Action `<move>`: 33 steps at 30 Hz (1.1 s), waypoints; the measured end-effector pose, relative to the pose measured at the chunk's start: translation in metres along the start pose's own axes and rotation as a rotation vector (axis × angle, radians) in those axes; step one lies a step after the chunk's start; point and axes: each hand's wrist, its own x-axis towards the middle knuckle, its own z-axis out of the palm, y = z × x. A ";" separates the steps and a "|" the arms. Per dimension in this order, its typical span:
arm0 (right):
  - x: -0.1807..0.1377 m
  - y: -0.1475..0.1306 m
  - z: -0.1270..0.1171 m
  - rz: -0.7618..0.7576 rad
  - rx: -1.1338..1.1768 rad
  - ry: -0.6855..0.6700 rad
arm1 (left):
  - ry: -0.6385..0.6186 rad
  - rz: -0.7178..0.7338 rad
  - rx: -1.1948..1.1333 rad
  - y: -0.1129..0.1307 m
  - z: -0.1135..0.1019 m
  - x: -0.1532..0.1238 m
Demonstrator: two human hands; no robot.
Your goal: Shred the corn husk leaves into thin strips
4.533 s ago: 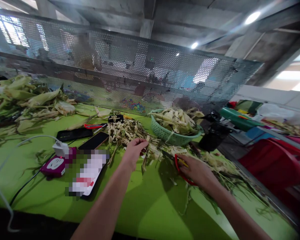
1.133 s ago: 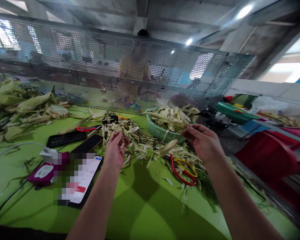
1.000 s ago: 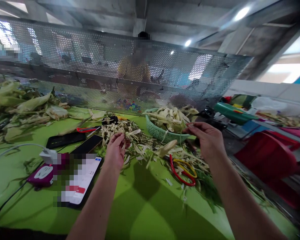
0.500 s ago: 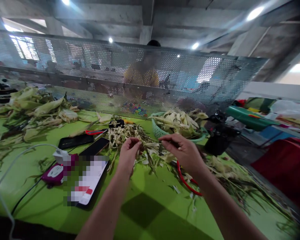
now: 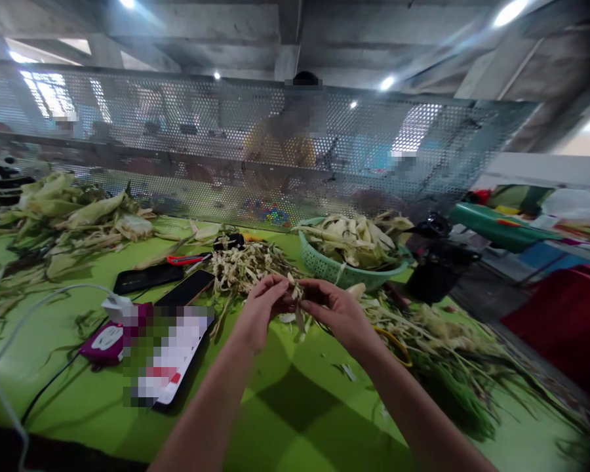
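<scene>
My left hand [image 5: 263, 311] and my right hand [image 5: 337, 313] meet above the middle of the green table. Between their pinched fingertips is a small pale piece of dried corn husk [image 5: 295, 286], with a strip hanging below it. Fingers partly cover the piece, so its full shape is hidden. Just behind my left hand lies a heap of small twisted husk pieces [image 5: 238, 265]. Past my right hand stands a light green plastic basket [image 5: 347, 274] filled with husk leaves [image 5: 351, 239].
Left of my hands lie dark phones [image 5: 187, 290], a lit tablet-like screen [image 5: 189, 357], a purple power strip [image 5: 103, 344] and red-handled scissors [image 5: 184, 259]. Husks [image 5: 78, 210] pile at the far left. Green fibres [image 5: 457, 396] and a yellow ring [image 5: 398, 346] lie right. A perforated metal screen [image 5: 177, 164] stands behind.
My right hand has moved left to meet my left hand at the husk piece. The red ring by my right forearm is gone from sight; a yellow ring and green fibres show there.
</scene>
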 end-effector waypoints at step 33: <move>-0.002 -0.001 -0.005 -0.012 -0.031 0.217 | -0.041 0.129 0.403 -0.015 -0.003 0.008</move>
